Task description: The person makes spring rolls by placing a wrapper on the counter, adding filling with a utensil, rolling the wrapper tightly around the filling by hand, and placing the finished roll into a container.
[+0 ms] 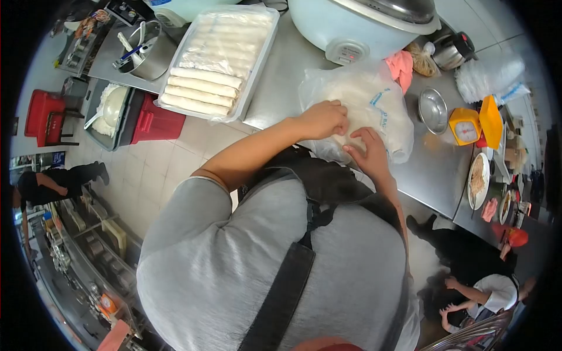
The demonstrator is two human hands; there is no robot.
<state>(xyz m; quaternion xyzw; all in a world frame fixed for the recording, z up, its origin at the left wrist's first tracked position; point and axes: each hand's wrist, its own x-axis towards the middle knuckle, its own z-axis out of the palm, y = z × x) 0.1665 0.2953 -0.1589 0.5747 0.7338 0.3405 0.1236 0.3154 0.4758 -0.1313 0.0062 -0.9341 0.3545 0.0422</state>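
A clear plastic bag point(374, 102) with blue print lies on the steel worktop, with a pale, dough-like mass inside it. My left hand point(326, 120) is at the bag's left side, its fingers curled in and closed on the plastic. On the near side of the bag, my right hand point(370, 153) rests against it with thumb and fingers apart. To the left stands a clear plastic tub point(257, 76) holding several white dough rolls point(202, 88), the far ones under plastic film.
Behind the bag is a large light-blue electric cooker point(357, 35). A metal bowl point(433, 111), a yellow scale point(465, 127) and a white plate point(478, 181) stand to the right. At left are a steel pot point(155, 61) and a red bin point(158, 123). Other people point(486, 251) are nearby.
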